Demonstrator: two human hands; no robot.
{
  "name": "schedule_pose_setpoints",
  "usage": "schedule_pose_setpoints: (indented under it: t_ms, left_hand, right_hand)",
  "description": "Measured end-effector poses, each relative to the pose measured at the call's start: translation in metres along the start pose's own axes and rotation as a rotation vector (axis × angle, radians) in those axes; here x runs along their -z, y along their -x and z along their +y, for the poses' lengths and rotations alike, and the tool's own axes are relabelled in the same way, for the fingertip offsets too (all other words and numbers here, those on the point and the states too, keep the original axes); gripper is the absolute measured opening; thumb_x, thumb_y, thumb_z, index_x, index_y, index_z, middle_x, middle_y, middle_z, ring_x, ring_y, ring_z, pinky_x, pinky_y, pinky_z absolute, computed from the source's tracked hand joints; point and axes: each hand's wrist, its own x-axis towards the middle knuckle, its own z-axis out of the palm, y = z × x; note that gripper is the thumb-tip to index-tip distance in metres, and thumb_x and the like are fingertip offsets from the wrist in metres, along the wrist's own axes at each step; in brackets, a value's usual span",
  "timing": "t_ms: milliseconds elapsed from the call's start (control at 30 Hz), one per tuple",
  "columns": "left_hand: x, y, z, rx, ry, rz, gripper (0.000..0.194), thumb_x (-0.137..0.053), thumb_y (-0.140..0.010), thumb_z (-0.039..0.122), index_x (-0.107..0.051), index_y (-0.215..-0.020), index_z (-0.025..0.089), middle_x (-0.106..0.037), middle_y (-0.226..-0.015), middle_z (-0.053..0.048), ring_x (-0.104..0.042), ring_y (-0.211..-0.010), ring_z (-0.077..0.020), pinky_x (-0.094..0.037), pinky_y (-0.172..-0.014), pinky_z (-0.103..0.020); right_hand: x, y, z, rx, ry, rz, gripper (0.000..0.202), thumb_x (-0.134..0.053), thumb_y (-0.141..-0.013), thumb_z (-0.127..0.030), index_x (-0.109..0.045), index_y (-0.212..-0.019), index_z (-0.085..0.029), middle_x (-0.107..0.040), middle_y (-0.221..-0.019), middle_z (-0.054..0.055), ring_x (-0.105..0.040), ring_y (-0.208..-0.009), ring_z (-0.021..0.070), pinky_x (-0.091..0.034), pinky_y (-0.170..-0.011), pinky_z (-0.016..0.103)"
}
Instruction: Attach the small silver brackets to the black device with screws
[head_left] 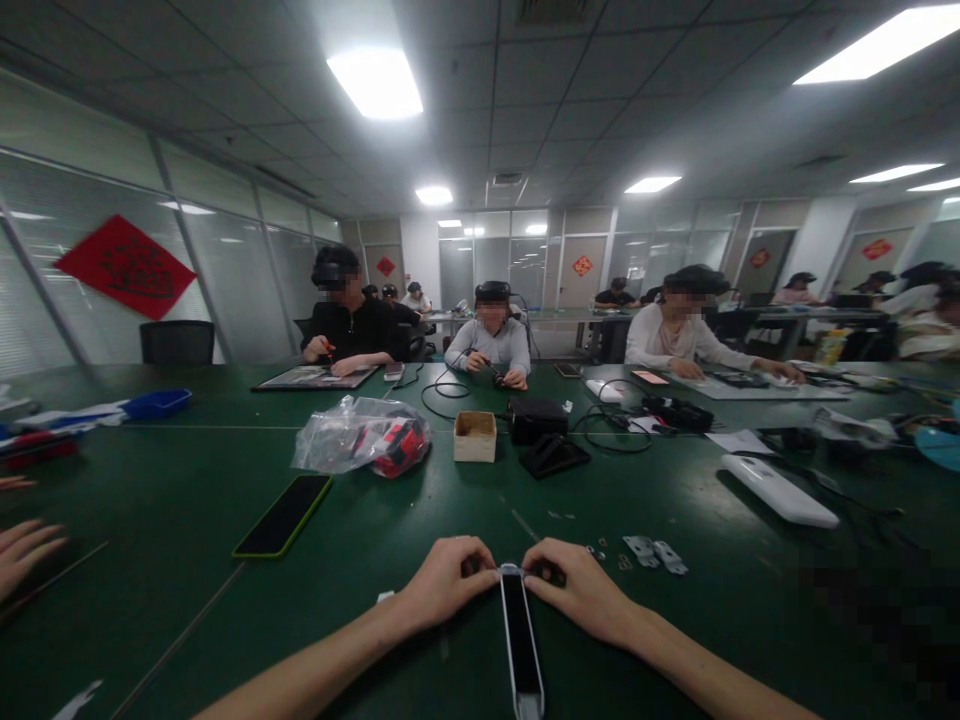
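A long, narrow white-edged device with a dark top lies on the green table, pointing away from me. At its far end my left hand pinches the left corner between thumb and curled fingers. Opposite it, my right hand closes on the right corner of the same end. Small metal plates and some tiny parts lie on the table to the right of my right hand. What the fingertips do under the edge is hidden.
A phone with a green edge lies left. Farther off are a plastic bag with red items, a small box, a black case and a white device. Another person's hand rests at far left; people sit opposite.
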Motion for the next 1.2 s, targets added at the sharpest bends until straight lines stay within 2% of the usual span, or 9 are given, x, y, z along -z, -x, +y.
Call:
schedule_pose_setpoints:
  t_ms: [267,500,633,767,867,967,1100,1200]
  left_hand:
    - [-0.004,-0.002,-0.007,0.011,0.033,0.023,0.027,-0.062,-0.078,0.041,-0.062,-0.078,0.014,-0.058,-0.072,0.001,-0.048,-0.064,-0.011,-0.035,-0.057,-0.019]
    - [-0.001,-0.001,-0.002,0.014,0.039,-0.011,0.02,-0.062,-0.078,0.035,-0.062,-0.078,0.014,-0.057,-0.072,0.002,-0.048,-0.064,-0.0107,-0.035,-0.057,-0.019]
    - [0.0,-0.002,0.0,0.016,0.01,-0.021,0.016,-0.062,-0.076,0.031,-0.061,-0.078,0.014,-0.057,-0.072,0.002,-0.049,-0.064,-0.0107,-0.036,-0.057,-0.019]
    - [0.001,-0.002,0.002,0.014,0.013,-0.049,0.018,-0.059,-0.077,0.032,-0.06,-0.08,0.015,-0.057,-0.072,0.002,-0.049,-0.063,-0.0107,-0.037,-0.056,-0.019]
    - [0.002,-0.002,0.003,0.009,0.011,-0.054,0.014,-0.056,-0.077,0.028,-0.06,-0.08,0.014,-0.057,-0.072,0.002,-0.05,-0.062,-0.0108,-0.038,-0.056,-0.019]
    - [0.003,-0.002,0.004,0.004,0.004,-0.058,0.013,-0.054,-0.076,0.025,-0.06,-0.081,0.014,-0.057,-0.072,0.001,-0.05,-0.062,-0.0113,-0.039,-0.057,-0.02]
    - [0.003,-0.002,0.004,-0.011,0.002,-0.061,0.014,-0.051,-0.077,0.024,-0.06,-0.082,0.014,-0.058,-0.072,0.0,-0.05,-0.062,-0.0117,-0.039,-0.058,-0.021]
    - [0.003,-0.003,0.003,-0.012,-0.016,-0.058,0.014,-0.05,-0.077,0.023,-0.06,-0.081,0.014,-0.058,-0.073,0.0,-0.051,-0.064,-0.0121,-0.038,-0.058,-0.021]
  right_hand:
    - [-0.002,0.0,0.001,0.007,0.014,0.009,0.013,-0.058,-0.081,-0.023,-0.065,-0.089,-0.016,-0.063,-0.085,0.003,-0.055,-0.075,0.0145,-0.043,-0.066,0.024]
    - [0.003,-0.001,0.002,0.028,0.005,-0.027,0.015,-0.058,-0.082,-0.026,-0.063,-0.093,-0.017,-0.062,-0.09,0.003,-0.055,-0.075,0.0138,-0.044,-0.066,0.024]
    - [0.021,-0.004,0.003,0.045,0.065,-0.078,0.024,-0.06,-0.081,-0.029,-0.061,-0.101,-0.017,-0.061,-0.093,0.003,-0.055,-0.075,0.0138,-0.045,-0.065,0.024]
    - [0.059,-0.007,0.007,0.061,0.174,-0.055,0.022,-0.055,-0.083,-0.03,-0.062,-0.099,-0.016,-0.062,-0.094,0.004,-0.056,-0.078,0.0147,-0.045,-0.071,0.026]
    - [0.09,-0.006,0.015,-0.005,0.287,-0.066,0.02,-0.051,-0.084,-0.027,-0.065,-0.093,-0.016,-0.064,-0.09,0.005,-0.057,-0.078,0.0156,-0.044,-0.071,0.027]
    - [0.11,-0.002,0.028,-0.135,0.401,-0.14,0.016,-0.053,-0.081,-0.023,-0.067,-0.086,-0.016,-0.066,-0.085,0.006,-0.058,-0.076,0.0166,-0.042,-0.068,0.026]
    - [0.114,0.003,0.041,-0.357,0.469,-0.297,0.012,-0.057,-0.073,-0.015,-0.069,-0.078,-0.016,-0.067,-0.079,0.005,-0.06,-0.071,0.0154,-0.041,-0.062,0.023]
    - [0.108,0.004,0.044,-0.426,0.468,-0.36,0.01,-0.062,-0.069,-0.014,-0.069,-0.075,-0.016,-0.066,-0.074,0.004,-0.06,-0.065,0.014,-0.04,-0.056,0.021]
